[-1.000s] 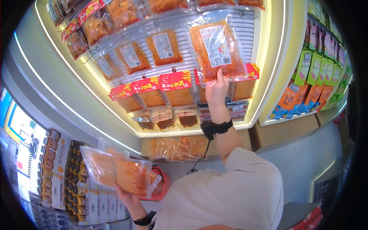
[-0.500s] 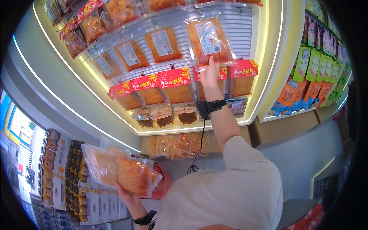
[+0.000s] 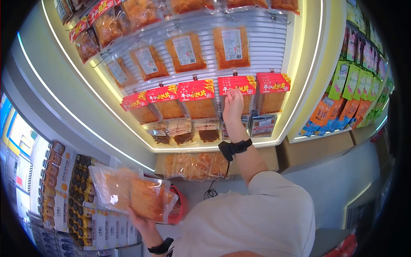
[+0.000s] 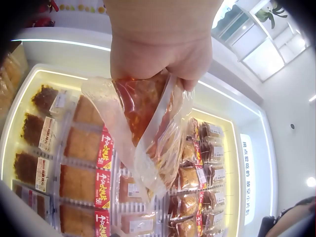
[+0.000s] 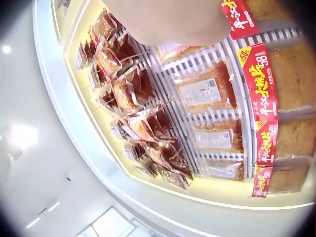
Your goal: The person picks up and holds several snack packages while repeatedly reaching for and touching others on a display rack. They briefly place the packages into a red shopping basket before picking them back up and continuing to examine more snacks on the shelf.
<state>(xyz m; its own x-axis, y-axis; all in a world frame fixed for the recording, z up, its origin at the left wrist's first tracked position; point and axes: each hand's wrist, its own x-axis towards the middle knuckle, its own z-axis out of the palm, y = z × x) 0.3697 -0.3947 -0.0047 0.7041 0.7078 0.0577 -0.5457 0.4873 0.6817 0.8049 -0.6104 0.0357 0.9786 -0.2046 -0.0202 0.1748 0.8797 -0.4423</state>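
In the head view, my left hand [image 3: 142,220] grips several clear plastic packs of orange-brown snack sheets [image 3: 147,199] by their lower edge, low on the left. The left wrist view shows a glossy reddish pack [image 4: 140,106] beneath that palm. My right hand [image 3: 233,109] is raised in front of the red-topped snack packs [image 3: 274,100], its fingers loosely bent with nothing between them. Just above hangs a white-labelled pack [image 3: 244,47], apart from the fingers. In the right wrist view the right hand [image 5: 182,22] fills the top edge, fingertips hidden.
Rows of hanging packs fill the lit shelf unit [image 3: 295,103]. Bundled packs [image 3: 197,165] lie below it. A red basket [image 3: 180,210] stands behind the held packs. Green and orange pouches [image 3: 327,109] hang on the right; stacked jars [image 3: 81,192] stand on the left.
My right hand has let go of the white-labelled pack, which now hangs in the shelf's row, and has dropped lower. The left hand still holds its packs in about the same place.
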